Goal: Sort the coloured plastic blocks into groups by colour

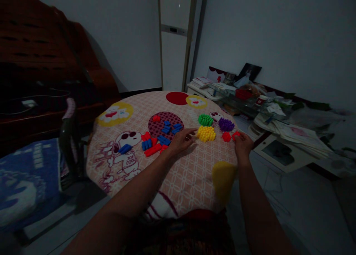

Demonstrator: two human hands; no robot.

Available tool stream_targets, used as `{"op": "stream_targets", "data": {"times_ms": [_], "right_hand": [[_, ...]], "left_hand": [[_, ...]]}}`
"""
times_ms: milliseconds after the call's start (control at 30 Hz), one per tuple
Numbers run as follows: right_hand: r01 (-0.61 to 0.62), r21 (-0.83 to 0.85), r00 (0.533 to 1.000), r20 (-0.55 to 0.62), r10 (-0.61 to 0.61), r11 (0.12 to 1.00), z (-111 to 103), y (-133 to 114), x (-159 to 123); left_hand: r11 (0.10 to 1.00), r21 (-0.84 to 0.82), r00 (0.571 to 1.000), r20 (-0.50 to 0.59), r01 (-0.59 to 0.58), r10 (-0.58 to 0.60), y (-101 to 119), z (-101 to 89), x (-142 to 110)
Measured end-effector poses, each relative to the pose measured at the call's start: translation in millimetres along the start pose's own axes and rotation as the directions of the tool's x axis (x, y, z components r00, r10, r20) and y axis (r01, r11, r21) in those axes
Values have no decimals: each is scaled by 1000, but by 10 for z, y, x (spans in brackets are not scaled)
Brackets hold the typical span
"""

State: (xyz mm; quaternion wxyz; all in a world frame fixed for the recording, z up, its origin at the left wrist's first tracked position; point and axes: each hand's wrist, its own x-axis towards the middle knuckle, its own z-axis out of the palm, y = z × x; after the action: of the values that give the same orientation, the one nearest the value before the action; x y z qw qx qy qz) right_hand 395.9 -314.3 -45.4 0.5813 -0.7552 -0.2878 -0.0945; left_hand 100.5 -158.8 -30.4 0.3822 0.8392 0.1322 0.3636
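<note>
My left hand [181,140] lies on the patterned cloth of the round table [189,180], its fingers stretched toward a yellow cluster of studded blocks [206,133] and touching its left side. My right hand [243,143] is curled at the table's right edge, its fingers closed on a small red block [236,134]. Another red piece [226,137] lies just left of it. A green cluster [205,120] and a purple cluster [226,124] sit behind the yellow one. Loose red and blue blocks [155,140] lie scattered to the left of my left hand.
A dark wooden sofa [41,73] stands at the left with a blue cushion [25,180] below it. A chair back [69,136] stands beside the table. At the right a low glass table [244,99] and the floor carry papers, books and boxes.
</note>
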Motion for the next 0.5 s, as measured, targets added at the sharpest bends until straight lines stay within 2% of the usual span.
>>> {"op": "stream_targets", "data": {"times_ms": [67,200,333,500], "right_hand": [[-38,-14,999,13,38,999,42,14,36],[24,-109,998,62,-17,994,73,59,36],[86,-109,993,88,-77,990,65,86,-19],[86,-103,994,75,-79,991,76,70,-37]], "left_hand": [[1000,3,1000,5,12,-12,-15,-1,-2],[999,32,999,2,37,-37,-51,-7,2],[997,64,999,-10,40,-40,-57,-27,10],[996,77,999,-9,47,-46,-51,-48,18]]}}
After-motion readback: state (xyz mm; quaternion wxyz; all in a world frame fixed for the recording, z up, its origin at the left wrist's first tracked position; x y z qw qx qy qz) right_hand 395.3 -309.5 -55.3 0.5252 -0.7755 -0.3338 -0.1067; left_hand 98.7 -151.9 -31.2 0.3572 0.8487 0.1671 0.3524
